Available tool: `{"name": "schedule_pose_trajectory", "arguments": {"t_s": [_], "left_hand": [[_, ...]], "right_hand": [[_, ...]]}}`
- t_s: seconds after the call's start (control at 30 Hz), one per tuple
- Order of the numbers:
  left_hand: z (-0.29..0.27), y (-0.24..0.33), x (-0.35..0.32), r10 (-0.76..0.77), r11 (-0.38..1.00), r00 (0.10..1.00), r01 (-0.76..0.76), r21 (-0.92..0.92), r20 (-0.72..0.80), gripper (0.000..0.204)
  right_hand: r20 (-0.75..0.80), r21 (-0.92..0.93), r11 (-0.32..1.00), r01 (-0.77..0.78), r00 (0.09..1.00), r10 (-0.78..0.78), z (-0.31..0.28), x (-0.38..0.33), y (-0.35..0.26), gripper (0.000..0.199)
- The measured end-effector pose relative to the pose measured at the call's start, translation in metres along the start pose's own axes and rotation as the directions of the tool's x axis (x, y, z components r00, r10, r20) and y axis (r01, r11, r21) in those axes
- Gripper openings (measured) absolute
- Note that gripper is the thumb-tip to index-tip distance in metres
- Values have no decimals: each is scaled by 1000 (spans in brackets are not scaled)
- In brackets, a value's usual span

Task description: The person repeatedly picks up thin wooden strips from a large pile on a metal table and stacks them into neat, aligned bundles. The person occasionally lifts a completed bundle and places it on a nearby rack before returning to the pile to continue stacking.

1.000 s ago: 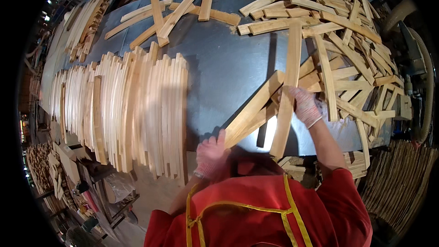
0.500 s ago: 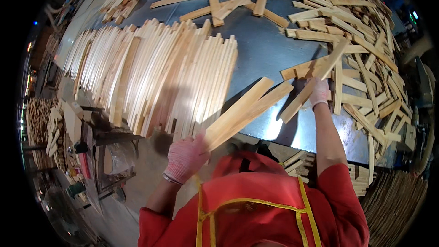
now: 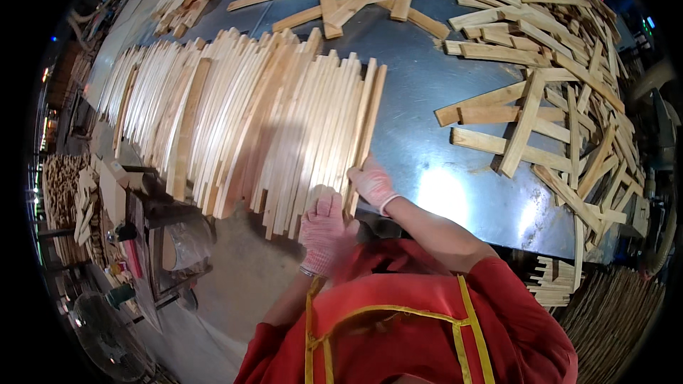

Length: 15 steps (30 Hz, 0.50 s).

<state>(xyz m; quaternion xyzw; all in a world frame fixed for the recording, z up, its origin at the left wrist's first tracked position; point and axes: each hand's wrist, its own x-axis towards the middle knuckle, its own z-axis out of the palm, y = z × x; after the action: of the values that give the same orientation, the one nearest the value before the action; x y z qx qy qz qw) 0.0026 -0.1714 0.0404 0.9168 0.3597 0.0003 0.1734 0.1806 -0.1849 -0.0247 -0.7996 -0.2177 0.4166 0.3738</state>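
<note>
A long row of pale wooden strips [image 3: 284, 114] stands side by side on the metal table, packed close together. At the row's right end, my right hand [image 3: 374, 183], in a pinkish knitted glove, has its fingers closed on the outermost wooden strip [image 3: 373, 110]. My left hand [image 3: 327, 233], gloved alike, lies against the near ends of the strips, just left of the right hand. Its fingers are stretched out and its thumb is apart. The palm sides of both hands are hidden.
A heap of jumbled wooden strips [image 3: 562, 50] covers the table's right side. Several loose strips [image 3: 370, 3] lie crossed at the far side. Stacked wood [image 3: 601, 320] stands below the table at the right. A fan [image 3: 107, 334] and a metal stand [image 3: 153, 242] are at the left.
Both hands have come together at the row's right end. The strips the left hand held now stand against the row. The right hand has left the heap and moved left.
</note>
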Motion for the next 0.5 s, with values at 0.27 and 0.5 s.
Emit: {"name": "schedule_pose_trajectory", "arguments": {"t_s": [0.27,0.5], "left_hand": [[55,45,63,-115,749,986,167,-641,122,62],[4,4,90,-373,675,914,384,-630,157,37]], "right_hand": [[295,158,958,240,914,-278,-118,-30,-17,73],[-655,-596,757,-269,708,-264,-361,27,132,56]]}}
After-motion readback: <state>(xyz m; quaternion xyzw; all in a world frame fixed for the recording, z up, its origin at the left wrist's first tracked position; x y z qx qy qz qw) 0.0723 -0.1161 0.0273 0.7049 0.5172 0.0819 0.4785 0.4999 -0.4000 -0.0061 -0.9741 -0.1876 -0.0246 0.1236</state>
